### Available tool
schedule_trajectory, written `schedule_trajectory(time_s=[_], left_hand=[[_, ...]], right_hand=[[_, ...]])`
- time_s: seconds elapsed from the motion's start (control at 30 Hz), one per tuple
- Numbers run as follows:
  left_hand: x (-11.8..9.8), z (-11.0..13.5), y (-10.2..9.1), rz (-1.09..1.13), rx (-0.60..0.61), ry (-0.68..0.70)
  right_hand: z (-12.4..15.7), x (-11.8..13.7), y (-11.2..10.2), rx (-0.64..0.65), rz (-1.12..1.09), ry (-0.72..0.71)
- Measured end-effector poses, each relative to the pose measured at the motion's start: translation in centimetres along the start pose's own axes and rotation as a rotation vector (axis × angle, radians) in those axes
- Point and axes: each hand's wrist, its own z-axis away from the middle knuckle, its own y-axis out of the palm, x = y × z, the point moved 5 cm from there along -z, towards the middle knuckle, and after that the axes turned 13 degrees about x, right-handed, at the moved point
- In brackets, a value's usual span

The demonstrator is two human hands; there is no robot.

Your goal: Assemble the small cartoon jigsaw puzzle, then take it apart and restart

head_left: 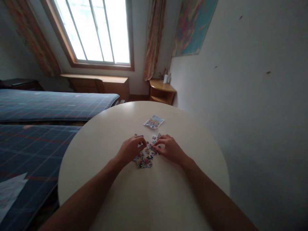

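Note:
Loose jigsaw puzzle pieces lie between my hands on a round white table. A joined patch of the puzzle, multicoloured with an uneven upper edge, rests nearest to me. My left hand is just above and left of that patch, fingers curled and thumb close to the index finger; what is between them is too small to make out. To the right, my right hand pinches with thumb and index finger at a small puzzle piece among the loose ones. Beyond both hands lies a small picture packet.
Two plaid-covered beds stand at the left, with white paper on the nearer one. A wooden corner shelf and a low desk are past the table. The white wall runs along the right side.

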Motion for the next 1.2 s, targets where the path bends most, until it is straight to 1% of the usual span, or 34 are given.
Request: schedule_trajectory(time_s=[0.07,0.1,0.17,0.33,0.4,0.53,0.7,0.77,0.9,1.03,1.2], left_hand=[[0.0,0.0,0.3,-0.025,0.031,0.036],[-0.1,0.0,0.5,-0.023,0.052,0.062],[-0.1,0.0,0.5,-0.005,0.068,0.095],[0.3,0.2,-0.5,0.036,0.023,0.065],[0.1,0.4,-0.7,0.058,0.050,0.081],[-0.8,0.8,-0.5,0.084,0.149,0.181],[-1.4,0.9,-0.2,0.068,0.178,0.230],[-1.4,0.7,0.0,0.096,0.160,0.219],[-1.0,0.2,0.2,0.192,0.107,0.148],[-1.2,0.1,0.2,0.205,0.069,0.093],[-1.3,0.1,0.1,0.183,0.010,0.054]], right_hand=[[0.4,1.5,0.6,0.057,-0.013,-0.123],[0.5,2.1,0.9,0.081,-0.011,-0.162],[0.7,2.8,1.5,0.121,-0.003,-0.195],[0.6,3.0,2.1,0.175,-0.054,-0.192],[0.4,2.5,2.0,0.162,-0.105,-0.176],[0.1,1.3,1.8,0.119,-0.241,-0.119],[-0.2,0.4,1.2,0.052,-0.432,-0.061],[-0.2,0.4,0.8,0.017,-0.455,-0.066],[-0.2,0.4,0.4,-0.013,-0.488,-0.062],[-0.3,0.3,0.2,-0.019,-0.526,-0.056],[-0.2,0.4,0.0,-0.021,-0.515,-0.055]])
